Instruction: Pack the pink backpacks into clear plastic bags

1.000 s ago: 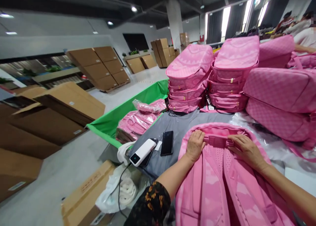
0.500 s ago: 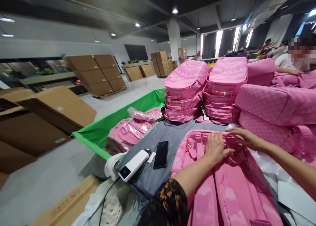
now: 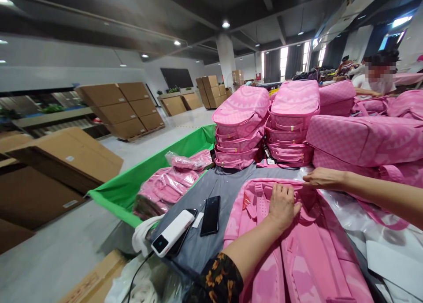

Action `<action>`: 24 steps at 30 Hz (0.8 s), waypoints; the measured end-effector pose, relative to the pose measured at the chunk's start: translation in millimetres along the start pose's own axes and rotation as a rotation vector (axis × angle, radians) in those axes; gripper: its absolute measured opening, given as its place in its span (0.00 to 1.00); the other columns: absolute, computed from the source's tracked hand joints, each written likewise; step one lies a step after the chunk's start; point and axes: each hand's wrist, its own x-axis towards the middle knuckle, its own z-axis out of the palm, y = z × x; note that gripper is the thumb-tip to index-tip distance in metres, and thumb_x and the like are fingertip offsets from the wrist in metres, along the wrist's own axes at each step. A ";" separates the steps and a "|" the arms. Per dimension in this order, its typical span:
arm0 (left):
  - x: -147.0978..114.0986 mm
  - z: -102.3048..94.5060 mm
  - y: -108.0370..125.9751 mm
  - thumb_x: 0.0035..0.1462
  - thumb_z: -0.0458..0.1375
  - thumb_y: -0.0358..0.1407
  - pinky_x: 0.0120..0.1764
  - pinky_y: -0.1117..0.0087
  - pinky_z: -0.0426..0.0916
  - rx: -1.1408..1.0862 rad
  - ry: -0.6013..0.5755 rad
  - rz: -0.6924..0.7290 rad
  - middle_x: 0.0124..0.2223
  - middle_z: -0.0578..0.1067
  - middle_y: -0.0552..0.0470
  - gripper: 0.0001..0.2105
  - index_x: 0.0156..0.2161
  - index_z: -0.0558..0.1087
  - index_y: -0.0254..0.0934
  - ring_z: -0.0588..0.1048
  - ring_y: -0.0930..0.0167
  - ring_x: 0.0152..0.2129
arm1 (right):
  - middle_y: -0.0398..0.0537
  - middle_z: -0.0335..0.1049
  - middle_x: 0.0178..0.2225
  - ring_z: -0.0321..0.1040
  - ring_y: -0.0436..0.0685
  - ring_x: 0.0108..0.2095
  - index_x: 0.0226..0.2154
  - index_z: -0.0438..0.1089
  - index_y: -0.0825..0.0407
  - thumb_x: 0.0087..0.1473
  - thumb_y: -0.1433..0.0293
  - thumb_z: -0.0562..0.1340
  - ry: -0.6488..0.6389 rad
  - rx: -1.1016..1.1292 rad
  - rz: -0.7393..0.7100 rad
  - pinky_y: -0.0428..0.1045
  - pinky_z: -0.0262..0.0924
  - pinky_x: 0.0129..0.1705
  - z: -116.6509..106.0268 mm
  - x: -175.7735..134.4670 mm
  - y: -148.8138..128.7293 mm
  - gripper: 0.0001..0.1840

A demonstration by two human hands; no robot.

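Observation:
A pink backpack (image 3: 317,259) lies on the grey-covered table (image 3: 228,179), its shoulder straps facing up. My left hand (image 3: 282,203) is curled over the backpack's top edge, beside a strap buckle. Just to its right, my right hand (image 3: 320,178) has its fingers drawn together at the same edge. Its fingertips are partly hidden, so I cannot tell which part they pinch. A small red tag (image 3: 246,201) shows at the backpack's upper left corner.
Stacked pink backpacks (image 3: 243,113) stand behind, with more bags (image 3: 363,137) at the right. Nearby are a phone (image 3: 210,215), a white power bank (image 3: 173,232), clear plastic (image 3: 343,215) and a green bin (image 3: 112,192) of wrapped bags. A co-worker (image 3: 373,80) sits beyond; cartons (image 3: 127,111) stand left.
My right hand has gone from spread fingers over the top edge to closed fingers at it. My left hand keeps hold there. The view has shifted slightly.

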 end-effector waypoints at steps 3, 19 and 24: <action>2.3 -6.7 -4.3 0.60 0.66 0.45 0.59 0.49 0.66 -0.024 -0.041 0.017 0.46 0.78 0.43 0.18 0.48 0.73 0.35 0.74 0.58 0.47 | 0.41 0.63 0.25 0.53 0.51 0.21 0.30 0.68 0.48 0.65 0.73 0.52 0.072 -0.028 0.089 0.50 0.42 0.26 8.4 -8.4 -2.0 0.14; 42.6 12.3 71.8 0.57 0.65 0.46 0.68 0.53 0.57 -0.545 -0.716 0.743 0.36 0.80 0.54 0.14 0.22 0.74 0.46 0.76 0.57 0.52 | 0.48 0.66 0.28 0.61 0.55 0.26 0.32 0.69 0.49 0.63 0.77 0.51 0.337 -0.386 -0.030 0.51 0.53 0.30 38.3 -25.7 6.0 0.15; 38.0 52.8 72.5 0.52 0.68 0.34 0.62 0.55 0.63 -0.679 -0.655 0.766 0.38 0.80 0.55 0.08 0.23 0.78 0.44 0.76 0.58 0.51 | 0.49 0.66 0.29 0.60 0.56 0.28 0.33 0.70 0.49 0.67 0.74 0.47 0.338 -0.335 -0.076 0.51 0.55 0.33 29.0 17.7 9.5 0.18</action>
